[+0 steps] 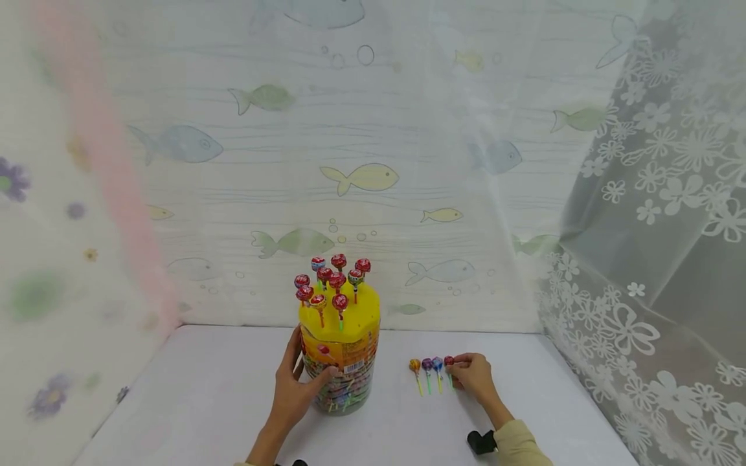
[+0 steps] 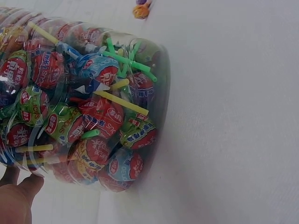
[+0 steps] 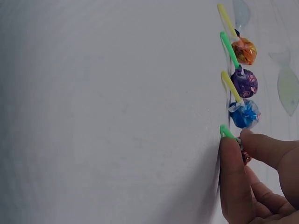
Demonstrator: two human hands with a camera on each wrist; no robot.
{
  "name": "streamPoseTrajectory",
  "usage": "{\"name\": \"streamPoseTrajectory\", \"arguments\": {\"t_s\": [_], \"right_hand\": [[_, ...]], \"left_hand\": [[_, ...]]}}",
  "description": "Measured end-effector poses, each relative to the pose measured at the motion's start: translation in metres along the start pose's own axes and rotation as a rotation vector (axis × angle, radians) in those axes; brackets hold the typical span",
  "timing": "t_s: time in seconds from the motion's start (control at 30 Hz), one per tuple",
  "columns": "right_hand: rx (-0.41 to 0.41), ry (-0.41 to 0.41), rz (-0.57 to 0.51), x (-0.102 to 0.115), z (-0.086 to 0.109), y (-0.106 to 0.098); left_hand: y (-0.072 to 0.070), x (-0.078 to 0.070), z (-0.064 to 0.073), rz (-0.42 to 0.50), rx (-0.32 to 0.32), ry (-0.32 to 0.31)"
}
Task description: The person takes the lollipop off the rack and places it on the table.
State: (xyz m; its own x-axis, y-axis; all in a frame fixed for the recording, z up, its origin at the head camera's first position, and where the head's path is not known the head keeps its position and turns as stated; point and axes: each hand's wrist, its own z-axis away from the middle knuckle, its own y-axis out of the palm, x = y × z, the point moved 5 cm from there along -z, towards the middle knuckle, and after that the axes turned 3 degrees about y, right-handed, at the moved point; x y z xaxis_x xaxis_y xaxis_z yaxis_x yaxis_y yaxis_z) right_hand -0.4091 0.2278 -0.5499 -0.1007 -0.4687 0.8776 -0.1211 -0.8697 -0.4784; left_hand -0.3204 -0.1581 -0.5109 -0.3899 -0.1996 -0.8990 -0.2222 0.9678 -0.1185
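A clear jar [image 1: 344, 388] packed with wrapped lollipops [image 2: 100, 116] stands upright, its yellow lid [image 1: 368, 310] carrying several lollipops [image 1: 337, 279] stuck in by their sticks. My left hand [image 1: 294, 388] grips the jar's left side, thumb across the front; the left wrist view catches only its fingertips at the lower left. To the right, my right hand [image 1: 474, 375] pinches a red lollipop [image 1: 449, 360] with a green stick, low over the table. Beside it in a row lie a blue lollipop [image 3: 245, 113], a purple lollipop [image 3: 245, 83] and an orange lollipop [image 3: 245, 50].
The white table [image 1: 204, 388] backs onto a fish-print curtain [image 1: 373, 129]. Sheer flowered curtains [image 1: 653, 310] hang along the right side, with another at the left. A black object [image 1: 480, 443] sits by the right sleeve [image 1: 519, 443].
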Motion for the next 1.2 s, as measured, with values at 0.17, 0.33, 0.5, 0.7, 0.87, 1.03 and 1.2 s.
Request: {"name": "streamPoseTrajectory", "arguments": {"t_s": [0.17,0.33,0.5,0.7,0.87,1.03,1.2], "right_hand": [[0.007,0.008,0.009,0.0,0.004,-0.003],[0.0,-0.015,0.001,0.003,0.012,-0.009],[0.015,-0.093,-0.053,0.026,0.022,-0.008],[0.093,-0.242,-0.132,0.079,0.037,0.0],[0.175,-0.391,-0.242,0.135,0.055,0.008],[0.181,-0.517,-0.311,0.193,0.071,0.013],[0.178,-0.626,-0.327,0.241,0.078,0.022]], "left_hand": [[0.0,0.001,0.0,0.001,0.003,-0.011],[-0.001,0.0,0.001,0.005,0.0,-0.007],[-0.003,-0.001,0.001,0.0,-0.009,-0.01],[-0.002,-0.002,0.001,-0.008,-0.008,0.004],[-0.003,-0.001,0.001,-0.007,-0.013,0.001],[-0.002,0.0,0.001,-0.001,-0.013,-0.005],[-0.001,0.001,0.001,0.0,-0.011,-0.009]]}}
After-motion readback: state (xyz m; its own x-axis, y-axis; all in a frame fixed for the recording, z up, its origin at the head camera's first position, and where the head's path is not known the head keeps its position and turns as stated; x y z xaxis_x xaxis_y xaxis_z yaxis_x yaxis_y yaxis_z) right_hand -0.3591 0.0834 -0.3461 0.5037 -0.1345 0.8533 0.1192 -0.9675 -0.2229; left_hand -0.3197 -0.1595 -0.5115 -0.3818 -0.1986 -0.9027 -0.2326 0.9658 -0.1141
